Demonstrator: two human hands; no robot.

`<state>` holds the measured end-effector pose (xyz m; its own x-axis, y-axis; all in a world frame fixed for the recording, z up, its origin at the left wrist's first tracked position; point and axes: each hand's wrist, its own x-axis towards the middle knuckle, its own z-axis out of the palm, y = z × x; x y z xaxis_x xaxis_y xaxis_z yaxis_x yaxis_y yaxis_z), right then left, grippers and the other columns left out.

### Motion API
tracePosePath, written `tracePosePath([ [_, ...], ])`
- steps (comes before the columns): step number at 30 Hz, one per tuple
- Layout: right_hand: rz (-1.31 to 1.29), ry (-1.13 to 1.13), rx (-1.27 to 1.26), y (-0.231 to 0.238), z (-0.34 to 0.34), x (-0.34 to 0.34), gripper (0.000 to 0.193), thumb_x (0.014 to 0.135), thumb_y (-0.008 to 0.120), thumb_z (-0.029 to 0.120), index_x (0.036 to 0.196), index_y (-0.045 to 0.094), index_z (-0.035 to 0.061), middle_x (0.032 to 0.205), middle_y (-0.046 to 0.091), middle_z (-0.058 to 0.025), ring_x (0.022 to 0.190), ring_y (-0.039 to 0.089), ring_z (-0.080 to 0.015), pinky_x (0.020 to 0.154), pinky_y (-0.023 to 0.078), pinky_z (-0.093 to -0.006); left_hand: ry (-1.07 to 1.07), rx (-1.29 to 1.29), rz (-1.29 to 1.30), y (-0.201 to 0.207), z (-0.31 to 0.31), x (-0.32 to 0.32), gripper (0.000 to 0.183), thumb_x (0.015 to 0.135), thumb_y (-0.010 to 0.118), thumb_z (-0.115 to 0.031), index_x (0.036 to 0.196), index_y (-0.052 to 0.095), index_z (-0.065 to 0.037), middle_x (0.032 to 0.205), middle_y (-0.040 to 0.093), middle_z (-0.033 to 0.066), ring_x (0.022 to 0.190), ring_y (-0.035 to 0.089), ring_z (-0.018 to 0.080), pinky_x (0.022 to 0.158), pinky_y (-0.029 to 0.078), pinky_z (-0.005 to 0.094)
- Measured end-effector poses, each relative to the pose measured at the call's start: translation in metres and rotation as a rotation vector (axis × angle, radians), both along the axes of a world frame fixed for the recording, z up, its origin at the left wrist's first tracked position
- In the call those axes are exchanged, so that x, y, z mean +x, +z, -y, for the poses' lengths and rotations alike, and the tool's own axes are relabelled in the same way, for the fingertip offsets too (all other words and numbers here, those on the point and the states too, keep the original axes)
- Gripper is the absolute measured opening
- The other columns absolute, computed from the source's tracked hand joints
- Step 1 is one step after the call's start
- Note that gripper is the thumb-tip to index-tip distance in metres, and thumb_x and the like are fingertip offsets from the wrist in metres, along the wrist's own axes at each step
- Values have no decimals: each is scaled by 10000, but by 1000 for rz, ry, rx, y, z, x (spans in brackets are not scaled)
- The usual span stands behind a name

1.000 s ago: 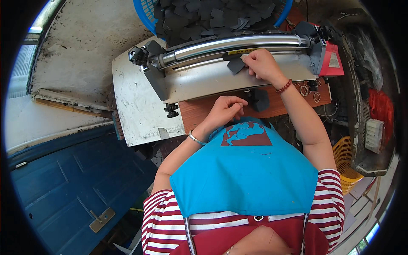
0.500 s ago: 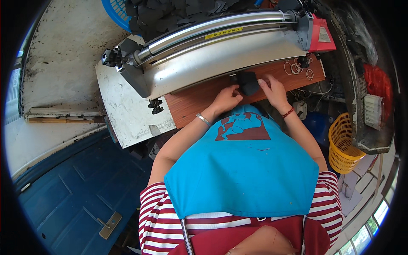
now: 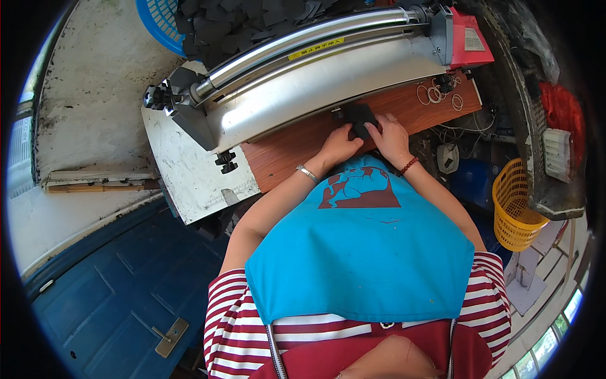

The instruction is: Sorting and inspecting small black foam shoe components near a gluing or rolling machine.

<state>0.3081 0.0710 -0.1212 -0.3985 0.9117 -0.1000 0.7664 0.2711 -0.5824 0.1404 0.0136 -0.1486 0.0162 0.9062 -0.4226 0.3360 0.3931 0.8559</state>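
Note:
A small dark piece of flat sheet material [image 3: 361, 114] lies at the front edge of the machine's metal plate, above the wood-grain board [image 3: 284, 155]. My right hand [image 3: 392, 140] grips its right side, thumb on top and fingers curled around the edge. At its near left corner, my left hand [image 3: 339, 148] is closed with thumb and forefinger against it. Whether the piece is one layer or a small stack, I cannot tell. The machine has a long shiny metal roller [image 3: 309, 50] and a sloping metal plate [image 3: 315, 88] in front of it.
Behind the roller is a heap of dark cut pieces [image 3: 246, 25] beside a blue basket [image 3: 158, 25]. Several pale rings [image 3: 432, 95] lie at the board's right end. Black knobs [image 3: 226, 162] stick out at the plate's left. A yellow basket [image 3: 517, 208] stands at the right.
My right hand has moved left and onto the dark piece, its fingers now closed around the right edge. The left hand has shifted slightly. The view has also turned a little.

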Motion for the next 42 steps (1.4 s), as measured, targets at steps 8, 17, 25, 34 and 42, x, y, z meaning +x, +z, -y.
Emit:
tracePosePath([
  [8,-102,-20,-10,-5,-4,-3,342,826,674,310,1019,653,28,915,617,-134,785,622,-293,702,496,-418,-34,-15,-43,6,-2,0,469,750,611,-280,1065,569,64,1012,640,279,985,614,420,863,490,445],
  [17,-563,-83,-322,-33,-8,0,297,811,723,200,1004,617,2,857,655,-83,699,601,-161,643,490,-310,-82,-75,-210,33,-2,-1,489,759,600,-310,1082,562,56,991,645,269,978,614,415,835,494,459],
  [25,-789,-153,-850,10,-10,29,282,860,704,162,1083,600,25,892,652,-3,666,533,-26,555,410,-168,213,-63,417,52,13,-6,371,896,581,-284,1115,581,16,847,654,87,720,646,167,624,515,301],
  [34,-1099,-48,-1060,73,-10,23,314,868,706,203,1107,627,16,843,658,-13,583,504,-28,501,393,-163,242,26,709,108,6,-16,296,932,632,-282,1060,590,-18,772,636,36,566,611,102,495,505,214],
  [42,-1142,9,-1076,112,-13,-4,256,897,663,190,1060,644,-6,819,662,-32,635,559,-56,546,448,-186,355,46,697,151,-4,-23,204,890,665,-238,923,592,-50,709,647,66,523,611,134,468,491,245],
])
